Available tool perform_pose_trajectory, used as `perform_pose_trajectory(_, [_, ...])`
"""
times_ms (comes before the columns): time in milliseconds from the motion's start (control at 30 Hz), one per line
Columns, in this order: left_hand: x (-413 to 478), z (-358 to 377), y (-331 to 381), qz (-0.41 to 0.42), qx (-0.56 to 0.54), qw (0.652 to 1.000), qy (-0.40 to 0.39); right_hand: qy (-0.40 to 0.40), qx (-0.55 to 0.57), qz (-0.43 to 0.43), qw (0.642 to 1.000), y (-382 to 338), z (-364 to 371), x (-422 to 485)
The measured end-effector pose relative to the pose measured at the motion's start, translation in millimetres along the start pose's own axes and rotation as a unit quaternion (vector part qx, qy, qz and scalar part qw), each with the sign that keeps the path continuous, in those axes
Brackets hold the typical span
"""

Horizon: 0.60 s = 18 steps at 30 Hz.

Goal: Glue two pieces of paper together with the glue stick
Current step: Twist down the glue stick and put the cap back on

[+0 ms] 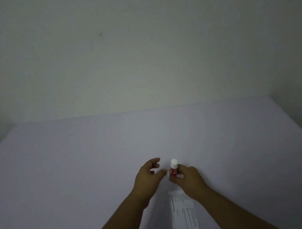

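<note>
A red glue stick (173, 170) with a white cap stands upright over the table, and my right hand (187, 178) grips its red body from the right. My left hand (150, 173) hovers just left of the stick with fingers spread and nothing in them, its thumb close to the stick. A narrow white slip of printed paper (183, 211) lies flat on the table, nearer to me, between my forearms. My right wrist covers its top right corner. I see no second piece of paper.
The pale lilac table (77, 168) stretches wide to both sides and back to a plain light wall (139, 50). The table's left edge runs diagonally at the far left, with a dark patch beyond it.
</note>
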<state>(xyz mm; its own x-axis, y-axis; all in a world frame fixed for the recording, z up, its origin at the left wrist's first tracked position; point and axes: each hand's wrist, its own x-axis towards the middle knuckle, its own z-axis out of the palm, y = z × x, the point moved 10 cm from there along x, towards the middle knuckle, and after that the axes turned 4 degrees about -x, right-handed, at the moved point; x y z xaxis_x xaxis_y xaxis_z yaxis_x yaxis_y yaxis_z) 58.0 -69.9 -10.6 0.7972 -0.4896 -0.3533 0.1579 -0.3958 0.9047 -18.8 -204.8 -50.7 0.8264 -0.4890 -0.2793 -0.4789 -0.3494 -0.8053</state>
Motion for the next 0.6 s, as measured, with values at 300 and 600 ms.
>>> perform_pose_trajectory(300, [-27, 2, 46, -0.008, -0.078, 0.991, -0.112, -0.079, 0.054, -0.068, 0.993, -71, -22, -62])
perform_pose_trajectory(600, [-61, -14, 56, -0.028, -0.207, 0.974, -0.084, -0.124, 0.200, -0.008, 0.972, -86, -22, -105])
